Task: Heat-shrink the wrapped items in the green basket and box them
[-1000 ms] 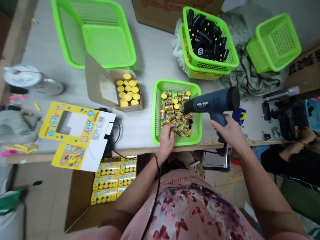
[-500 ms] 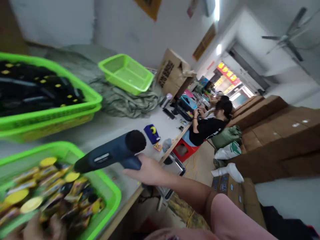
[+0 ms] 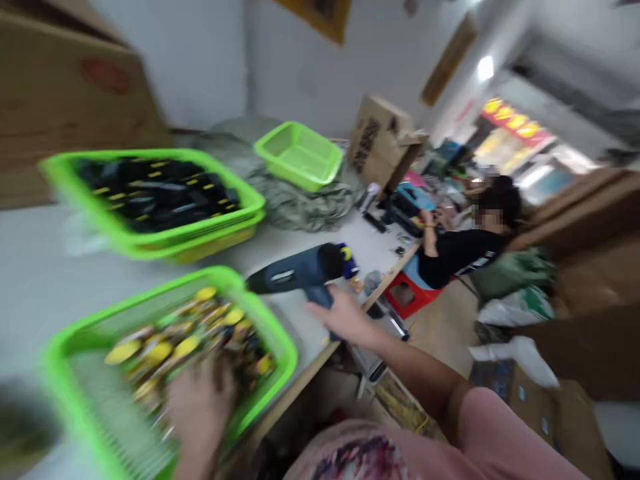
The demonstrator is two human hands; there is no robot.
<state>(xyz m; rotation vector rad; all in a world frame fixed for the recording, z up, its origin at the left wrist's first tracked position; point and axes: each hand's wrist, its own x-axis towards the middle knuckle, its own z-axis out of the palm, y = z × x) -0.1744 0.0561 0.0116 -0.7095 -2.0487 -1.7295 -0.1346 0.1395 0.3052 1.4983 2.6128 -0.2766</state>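
My right hand (image 3: pixel 345 317) is wrapped round the handle of a dark blue heat gun (image 3: pixel 293 270). The gun's narrow black nozzle points left, over the near green basket's (image 3: pixel 255 303) far right rim. Inside that basket lies a heap of small yellow-and-black packaged pieces (image 3: pixel 183 347), some with round yellow tops. My left hand (image 3: pixel 203 393) reaches down into the heap at its near side. Motion blur and the pieces hide its fingertips, so I cannot make out whether it grips one.
Behind stands a stack of green baskets (image 3: pixel 200 243) with black pieces in the top one. Another green basket (image 3: pixel 300 157) rests on grey cloth (image 3: pixel 313 207). Cardboard boxes (image 3: pixel 383 143) stand at the back. A person in black (image 3: pixel 463 250) sits farther along the table, on a red stool (image 3: pixel 407 297).
The view has swung left, so the scene sits further right and more of the near basket shows. My left hand is now over the heap's middle. The heat gun stays in my right hand.
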